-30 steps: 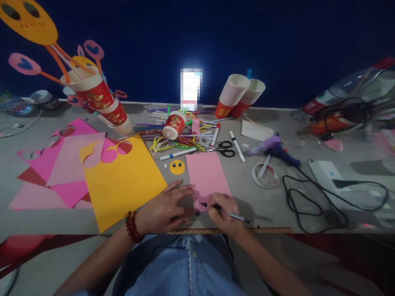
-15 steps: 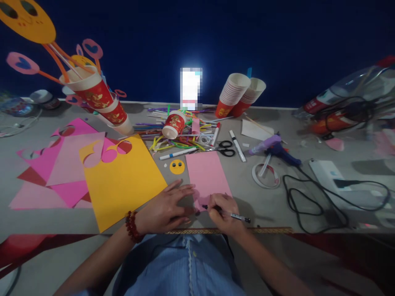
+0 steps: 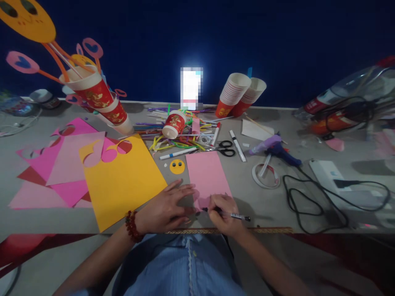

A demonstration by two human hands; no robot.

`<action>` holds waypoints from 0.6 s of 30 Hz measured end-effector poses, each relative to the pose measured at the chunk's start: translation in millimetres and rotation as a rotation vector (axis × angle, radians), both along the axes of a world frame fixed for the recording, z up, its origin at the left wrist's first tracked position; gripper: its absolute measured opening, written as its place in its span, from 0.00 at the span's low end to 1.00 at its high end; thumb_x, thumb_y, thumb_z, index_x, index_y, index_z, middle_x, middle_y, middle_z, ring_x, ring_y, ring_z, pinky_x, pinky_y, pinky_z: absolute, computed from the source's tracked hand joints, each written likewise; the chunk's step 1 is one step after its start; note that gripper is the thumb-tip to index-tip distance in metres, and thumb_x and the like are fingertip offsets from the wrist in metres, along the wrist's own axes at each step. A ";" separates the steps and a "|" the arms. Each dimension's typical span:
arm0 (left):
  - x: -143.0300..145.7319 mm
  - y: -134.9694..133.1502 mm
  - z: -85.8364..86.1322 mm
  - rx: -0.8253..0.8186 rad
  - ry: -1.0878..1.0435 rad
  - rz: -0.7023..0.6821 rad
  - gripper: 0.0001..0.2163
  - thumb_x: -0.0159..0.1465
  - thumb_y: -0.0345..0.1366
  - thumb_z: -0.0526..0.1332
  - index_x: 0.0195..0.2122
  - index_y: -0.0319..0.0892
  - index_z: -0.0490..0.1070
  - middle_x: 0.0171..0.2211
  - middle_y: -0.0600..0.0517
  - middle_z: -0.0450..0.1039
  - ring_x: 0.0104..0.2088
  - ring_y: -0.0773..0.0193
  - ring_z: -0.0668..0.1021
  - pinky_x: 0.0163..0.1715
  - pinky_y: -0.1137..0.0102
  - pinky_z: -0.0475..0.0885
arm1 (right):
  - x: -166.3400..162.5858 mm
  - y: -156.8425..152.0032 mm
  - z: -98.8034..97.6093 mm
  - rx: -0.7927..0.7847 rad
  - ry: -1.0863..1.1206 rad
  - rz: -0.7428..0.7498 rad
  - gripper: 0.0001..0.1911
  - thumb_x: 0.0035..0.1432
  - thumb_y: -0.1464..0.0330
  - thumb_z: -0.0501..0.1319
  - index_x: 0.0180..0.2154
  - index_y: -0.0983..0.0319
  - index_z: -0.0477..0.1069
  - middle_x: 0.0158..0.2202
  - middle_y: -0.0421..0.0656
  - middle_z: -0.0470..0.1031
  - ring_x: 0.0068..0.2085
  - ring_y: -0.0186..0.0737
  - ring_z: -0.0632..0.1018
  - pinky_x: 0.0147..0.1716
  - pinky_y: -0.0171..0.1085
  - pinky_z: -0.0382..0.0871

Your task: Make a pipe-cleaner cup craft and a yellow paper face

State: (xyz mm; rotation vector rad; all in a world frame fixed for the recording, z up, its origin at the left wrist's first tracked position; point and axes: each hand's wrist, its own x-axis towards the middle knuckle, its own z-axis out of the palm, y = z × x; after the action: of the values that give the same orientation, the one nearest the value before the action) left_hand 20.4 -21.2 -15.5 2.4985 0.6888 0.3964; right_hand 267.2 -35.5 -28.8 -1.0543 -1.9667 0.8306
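My right hand (image 3: pixel 225 213) is closed around a black pen (image 3: pixel 239 216), its tip down at the lower edge of a pink paper sheet (image 3: pixel 210 172). Faint drawn lines show near the sheet's lower left corner. My left hand (image 3: pixel 168 207) rests with fingers spread, fingertips at the sheet's left edge; it holds nothing. A small yellow smiley disc (image 3: pixel 177 166) lies just beyond those fingers. Left of it is a large yellow sheet (image 3: pixel 123 185) with round cut-outs along its top, partly under my left wrist.
Black scissors (image 3: pixel 226 149), markers (image 3: pixel 237 146) and a tipped red cup (image 3: pixel 174 124) on pipe cleaners lie beyond the sheet. Stacked cups (image 3: pixel 233 94) stand behind. Rightward are a tape roll (image 3: pixel 265 176), a glue gun (image 3: pixel 282 154) and a looped cord (image 3: pixel 290 197). Cut pink papers (image 3: pixel 64 164) spread left.
The pen tip has shifted very slightly down along the pink sheet's lower edge, with my right hand following. My left hand has stayed in place.
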 end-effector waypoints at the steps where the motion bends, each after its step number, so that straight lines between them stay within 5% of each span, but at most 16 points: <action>1: 0.1 0.1 0.1 0.001 0.001 -0.001 0.14 0.67 0.34 0.61 0.53 0.49 0.75 0.67 0.45 0.60 0.69 0.53 0.59 0.69 0.48 0.48 | 0.1 0.0 -0.1 -0.003 0.003 0.004 0.09 0.51 0.74 0.53 0.22 0.58 0.58 0.18 0.34 0.62 0.21 0.33 0.66 0.24 0.33 0.57; 18: 0.7 0.5 1.7 -0.004 -0.020 0.008 0.13 0.66 0.34 0.62 0.51 0.49 0.76 0.66 0.46 0.61 0.67 0.51 0.62 0.69 0.49 0.49 | 2.3 -2.0 -4.0 -0.042 0.023 0.014 0.08 0.49 0.74 0.54 0.22 0.58 0.59 0.17 0.34 0.63 0.20 0.34 0.66 0.23 0.35 0.57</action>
State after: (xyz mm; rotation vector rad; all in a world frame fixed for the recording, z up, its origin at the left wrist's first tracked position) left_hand 21.1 -20.7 -13.8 2.4856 0.6917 0.4221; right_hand 269.5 -37.5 -32.8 -1.0521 -1.9473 0.8905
